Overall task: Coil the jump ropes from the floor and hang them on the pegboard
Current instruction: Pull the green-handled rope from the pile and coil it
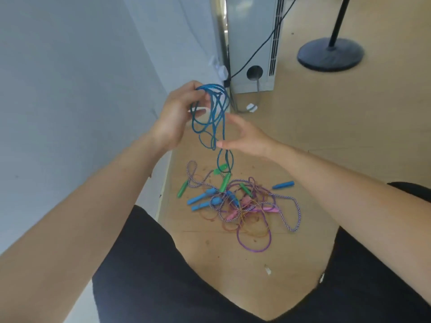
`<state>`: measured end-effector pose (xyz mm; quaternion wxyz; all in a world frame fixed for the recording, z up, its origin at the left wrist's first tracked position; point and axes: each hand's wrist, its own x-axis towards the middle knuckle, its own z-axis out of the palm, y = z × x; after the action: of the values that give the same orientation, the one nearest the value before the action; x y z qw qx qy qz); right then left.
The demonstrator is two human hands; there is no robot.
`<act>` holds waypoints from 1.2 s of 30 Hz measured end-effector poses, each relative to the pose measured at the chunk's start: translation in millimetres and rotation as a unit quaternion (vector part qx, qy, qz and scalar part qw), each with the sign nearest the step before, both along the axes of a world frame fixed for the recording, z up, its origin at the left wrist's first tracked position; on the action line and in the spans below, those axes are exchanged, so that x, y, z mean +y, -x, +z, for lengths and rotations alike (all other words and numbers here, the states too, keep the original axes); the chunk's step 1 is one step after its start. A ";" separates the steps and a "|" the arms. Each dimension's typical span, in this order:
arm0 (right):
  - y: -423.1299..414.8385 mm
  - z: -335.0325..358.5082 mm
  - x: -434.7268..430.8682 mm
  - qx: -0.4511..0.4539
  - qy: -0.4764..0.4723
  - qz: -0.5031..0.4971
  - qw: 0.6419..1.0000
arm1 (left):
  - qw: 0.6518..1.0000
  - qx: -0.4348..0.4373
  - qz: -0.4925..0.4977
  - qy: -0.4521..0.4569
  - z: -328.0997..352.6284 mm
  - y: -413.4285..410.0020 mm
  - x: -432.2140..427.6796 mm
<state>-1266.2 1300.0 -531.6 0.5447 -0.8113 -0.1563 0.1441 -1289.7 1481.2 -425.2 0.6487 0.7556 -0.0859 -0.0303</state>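
Observation:
My left hand (177, 113) grips several loops of a blue jump rope (215, 113) held up above the floor. The rope's loose end hangs down to its green handles (225, 178), just over the pile. My right hand (245, 138) is beside the hanging loops with fingers spread, touching or nearly touching the rope. On the floor below lies a tangled pile of jump ropes (247, 206): purple, striped and orange cords with blue, green and pink handles. No pegboard is in view.
A white wall (81, 89) runs along the left. A white appliance (251, 43) with a black cable stands at the back. A black round stand base (330, 53) sits at the back right. My dark-clothed knees (151, 276) frame the pile.

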 end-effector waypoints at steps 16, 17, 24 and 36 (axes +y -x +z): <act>-5.6 54.1 -56.4 0.084 0.109 0.045 0.989 | 0.908 0.078 0.288 0.295 52.5 -22.7 40.6; -6.8 54.1 -62.6 0.085 0.106 0.030 0.990 | 0.909 0.083 0.305 0.271 49.5 -24.4 41.4; -30.9 59.3 -76.2 0.106 0.071 0.015 0.992 | 0.946 0.094 0.309 0.023 19.7 -38.7 62.5; -69.7 41.8 -39.4 0.239 -0.203 -0.043 0.949 | 0.957 0.141 0.037 -0.251 -64.6 -60.9 24.0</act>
<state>-1196.6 1260.6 -489.8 0.7250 -0.6312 -0.0126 0.2754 -1228.8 1505.3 -489.8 0.4443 0.8849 0.0449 -0.1329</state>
